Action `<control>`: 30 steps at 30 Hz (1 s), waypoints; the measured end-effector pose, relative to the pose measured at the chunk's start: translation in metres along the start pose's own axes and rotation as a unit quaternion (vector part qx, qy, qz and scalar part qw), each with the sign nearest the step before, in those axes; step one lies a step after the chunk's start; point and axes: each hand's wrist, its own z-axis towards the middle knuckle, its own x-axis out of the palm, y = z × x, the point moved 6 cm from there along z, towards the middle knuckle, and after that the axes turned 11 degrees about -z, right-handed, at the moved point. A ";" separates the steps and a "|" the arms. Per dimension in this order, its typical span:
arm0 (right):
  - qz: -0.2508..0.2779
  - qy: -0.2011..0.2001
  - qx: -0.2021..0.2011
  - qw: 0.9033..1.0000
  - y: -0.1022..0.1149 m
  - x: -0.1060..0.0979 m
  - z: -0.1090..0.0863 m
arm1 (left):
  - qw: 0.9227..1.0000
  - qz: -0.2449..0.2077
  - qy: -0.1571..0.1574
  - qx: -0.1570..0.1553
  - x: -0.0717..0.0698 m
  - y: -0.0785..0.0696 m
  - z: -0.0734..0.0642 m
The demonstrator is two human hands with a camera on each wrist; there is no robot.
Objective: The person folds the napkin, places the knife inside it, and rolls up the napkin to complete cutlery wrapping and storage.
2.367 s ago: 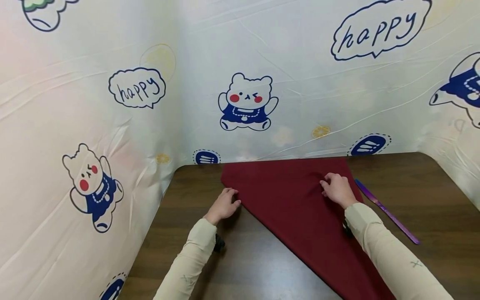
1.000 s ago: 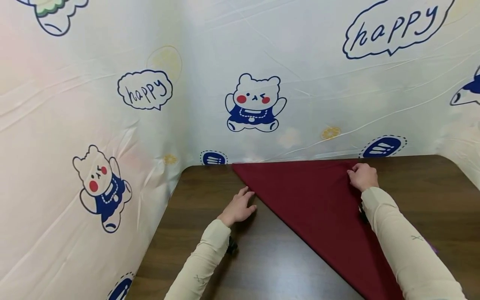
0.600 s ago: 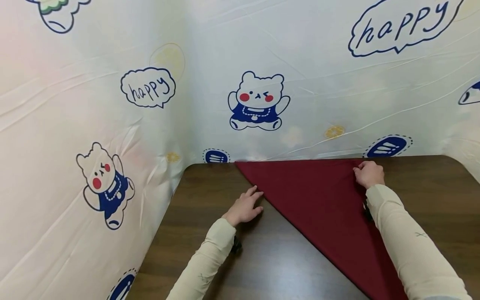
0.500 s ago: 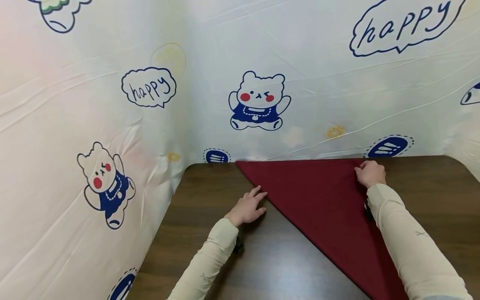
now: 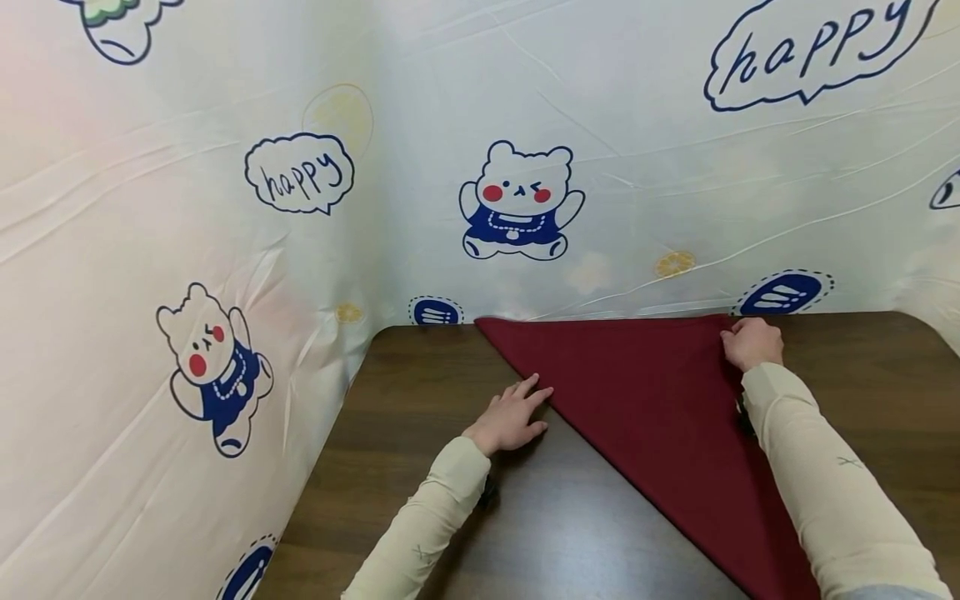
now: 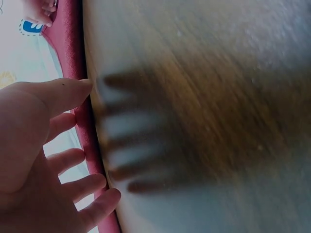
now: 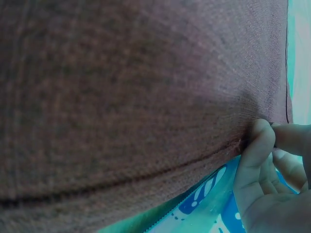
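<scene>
A dark red cloth (image 5: 637,400), doubled into a triangle, lies on the wooden table with its folded edge running diagonally from the far left corner toward the front right. My left hand (image 5: 510,417) has its fingers spread, with the fingertips at that folded edge. In the left wrist view the fingers of this left hand (image 6: 53,150) hold nothing and reach over the red border. At the cloth's far right corner my right hand (image 5: 753,342) pinches the hem. The right wrist view has thumb and forefinger of the right hand (image 7: 262,160) gripping the hemmed corner, with creases fanning out.
The brown wooden table (image 5: 405,400) ends at the back against a pale printed curtain (image 5: 390,208) with bears and "happy" bubbles. More of this curtain hangs along the left side. My right sleeve (image 5: 832,475) covers part of the table.
My right hand has shifted right and away to the cloth's far corner. The left hand has slid slightly right along the fold. The far left corner became pointed. The purple knife is now hidden.
</scene>
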 end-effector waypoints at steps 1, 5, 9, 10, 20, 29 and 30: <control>0.001 0.000 0.002 1.000 0.000 0.000 0.000 | 1.000 0.002 0.001 0.000 0.001 0.000 0.001; 0.004 0.009 0.009 1.000 -0.002 0.000 0.001 | 1.000 0.010 0.000 0.001 0.003 0.000 0.003; 0.005 0.016 0.015 1.000 -0.004 0.002 0.003 | 1.000 0.012 -0.001 0.001 0.004 0.000 0.004; 0.004 0.017 0.016 1.000 -0.005 0.002 0.003 | 1.000 0.012 0.000 0.000 0.004 0.000 0.004; 0.008 0.009 0.023 1.000 -0.005 0.001 0.003 | 1.000 0.009 0.009 0.000 0.003 -0.007 0.004; 0.011 0.003 0.036 0.999 -0.010 0.006 0.009 | 1.000 0.015 0.008 -0.001 0.004 -0.007 0.006; 0.006 0.004 0.035 0.999 -0.010 0.008 0.011 | 1.000 0.015 0.010 -0.002 0.004 -0.007 0.006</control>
